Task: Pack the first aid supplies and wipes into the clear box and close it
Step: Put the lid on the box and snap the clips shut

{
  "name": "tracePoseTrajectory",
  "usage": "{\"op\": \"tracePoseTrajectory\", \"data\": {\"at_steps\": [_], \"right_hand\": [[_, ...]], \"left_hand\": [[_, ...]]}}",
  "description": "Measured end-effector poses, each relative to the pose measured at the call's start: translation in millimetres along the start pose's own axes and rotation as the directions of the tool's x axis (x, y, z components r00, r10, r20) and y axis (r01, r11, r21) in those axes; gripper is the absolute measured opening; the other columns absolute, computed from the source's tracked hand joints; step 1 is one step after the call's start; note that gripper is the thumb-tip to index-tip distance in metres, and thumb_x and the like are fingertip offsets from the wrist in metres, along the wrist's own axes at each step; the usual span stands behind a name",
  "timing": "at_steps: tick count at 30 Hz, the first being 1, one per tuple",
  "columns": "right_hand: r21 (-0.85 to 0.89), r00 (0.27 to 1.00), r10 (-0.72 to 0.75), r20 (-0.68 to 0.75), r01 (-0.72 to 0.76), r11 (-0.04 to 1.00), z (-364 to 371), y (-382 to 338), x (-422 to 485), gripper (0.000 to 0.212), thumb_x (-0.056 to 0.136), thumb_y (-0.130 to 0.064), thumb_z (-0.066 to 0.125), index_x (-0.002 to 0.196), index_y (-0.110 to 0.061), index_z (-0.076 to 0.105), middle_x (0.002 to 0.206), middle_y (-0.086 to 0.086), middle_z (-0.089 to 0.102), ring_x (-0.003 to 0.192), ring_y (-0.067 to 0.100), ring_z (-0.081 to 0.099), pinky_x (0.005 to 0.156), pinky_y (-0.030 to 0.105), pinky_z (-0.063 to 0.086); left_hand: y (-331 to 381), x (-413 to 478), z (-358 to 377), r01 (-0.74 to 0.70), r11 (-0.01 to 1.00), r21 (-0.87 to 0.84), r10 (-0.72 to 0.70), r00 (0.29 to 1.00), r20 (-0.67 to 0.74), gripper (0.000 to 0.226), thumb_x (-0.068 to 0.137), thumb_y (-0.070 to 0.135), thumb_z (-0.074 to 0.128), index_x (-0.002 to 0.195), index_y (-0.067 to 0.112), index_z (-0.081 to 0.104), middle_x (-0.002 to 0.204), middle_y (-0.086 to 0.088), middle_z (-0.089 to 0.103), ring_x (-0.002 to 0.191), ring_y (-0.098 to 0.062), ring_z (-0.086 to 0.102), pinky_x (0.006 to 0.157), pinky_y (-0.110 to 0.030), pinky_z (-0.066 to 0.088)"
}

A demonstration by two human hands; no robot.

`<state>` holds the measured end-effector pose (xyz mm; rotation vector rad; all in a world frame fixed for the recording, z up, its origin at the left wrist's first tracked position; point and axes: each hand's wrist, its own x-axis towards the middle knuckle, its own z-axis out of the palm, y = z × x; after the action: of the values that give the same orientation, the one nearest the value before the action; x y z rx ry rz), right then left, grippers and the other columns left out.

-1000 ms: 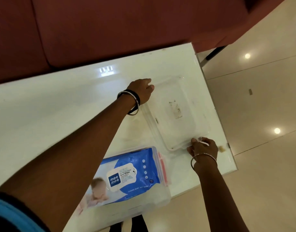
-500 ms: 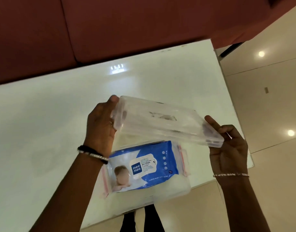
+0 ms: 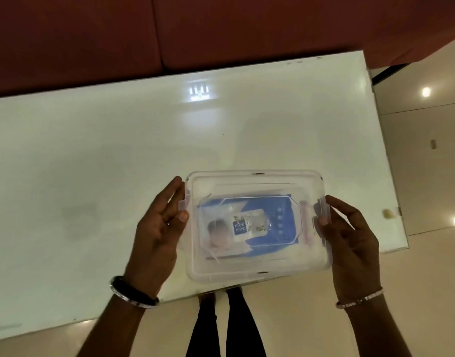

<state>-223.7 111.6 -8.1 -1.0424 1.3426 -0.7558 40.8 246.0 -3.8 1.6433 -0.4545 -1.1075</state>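
The clear plastic lid (image 3: 257, 266) lies flat on top of the clear box near the table's front edge. Through it I see the blue and white wipes pack (image 3: 249, 224) lying inside. My left hand (image 3: 159, 228) holds the lid's left end, thumb at the left latch. My right hand (image 3: 350, 235) holds the right end, thumb on the right latch by a pink strip. Other supplies in the box are too blurred to make out.
The white glossy table (image 3: 92, 176) stretches left and back, its front edge just under the box. A dark red sofa (image 3: 221, 29) runs behind it. A small beige object (image 3: 387, 213) sits at the table's right edge. Tiled floor lies right and below.
Both hands lifted the lid from the table's right side, carried it over and set it down flat on the box with the wipes.
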Motion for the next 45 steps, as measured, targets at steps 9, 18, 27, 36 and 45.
{"op": "tracePoseTrajectory", "data": {"at_steps": [9,18,27,36,45], "right_hand": [[-0.334,0.988,-0.155,-0.017,0.14,0.932,6,34,-5,0.044,0.095,-0.009,0.062,0.136,-0.024,0.051,0.136,-0.004,0.061,0.128,0.014,0.057,0.106,0.051,0.046],[-0.387,0.988,-0.136,-0.066,0.1,0.917,4,54,-5,0.046,0.097,-0.014,0.059,0.141,-0.023,0.049,0.14,-0.007,0.056,0.133,0.011,0.052,0.102,0.015,0.046],[-0.144,0.998,-0.014,-0.054,0.007,0.99,-1,54,-3,0.048,0.088,-0.018,0.069,0.133,-0.031,0.059,0.14,-0.008,0.059,0.133,0.013,0.053,0.11,0.047,0.042],[-0.11,0.998,0.044,-0.033,-0.048,0.993,-2,60,-5,0.06,0.081,-0.03,0.07,0.138,-0.019,0.056,0.139,-0.004,0.06,0.132,0.017,0.054,0.105,0.035,0.049],[-0.08,0.998,0.038,-0.051,-0.042,0.996,6,52,1,0.046,0.09,-0.009,0.065,0.135,-0.013,0.058,0.129,0.001,0.067,0.126,0.024,0.06,0.1,0.031,0.053]], "left_hand": [[-35,-18,17,-0.01,0.941,0.338,0.06,0.989,-0.138,0.048,0.102,0.009,0.038,0.148,0.019,0.032,0.148,0.016,0.037,0.127,0.022,0.034,0.104,-0.003,0.029],[-46,-19,20,-0.001,0.906,0.423,0.088,0.978,-0.188,0.047,0.1,0.01,0.045,0.146,0.011,0.037,0.129,0.021,0.044,0.109,0.03,0.041,0.089,0.008,0.031],[-41,-30,31,0.151,0.881,0.449,0.081,0.885,-0.458,0.023,0.09,0.029,0.063,0.102,0.011,0.071,0.085,0.007,0.068,0.071,-0.009,0.065,0.061,-0.002,0.046],[-37,-27,18,0.234,0.897,0.375,-0.103,0.936,-0.337,0.031,0.083,0.016,0.073,0.114,0.017,0.069,0.09,0.009,0.071,0.079,0.004,0.064,0.066,0.004,0.044],[-39,-25,23,0.216,0.906,0.365,-0.075,0.928,-0.364,0.027,0.086,0.012,0.068,0.113,0.013,0.066,0.086,0.005,0.069,0.075,0.001,0.062,0.064,0.0,0.044]]}}
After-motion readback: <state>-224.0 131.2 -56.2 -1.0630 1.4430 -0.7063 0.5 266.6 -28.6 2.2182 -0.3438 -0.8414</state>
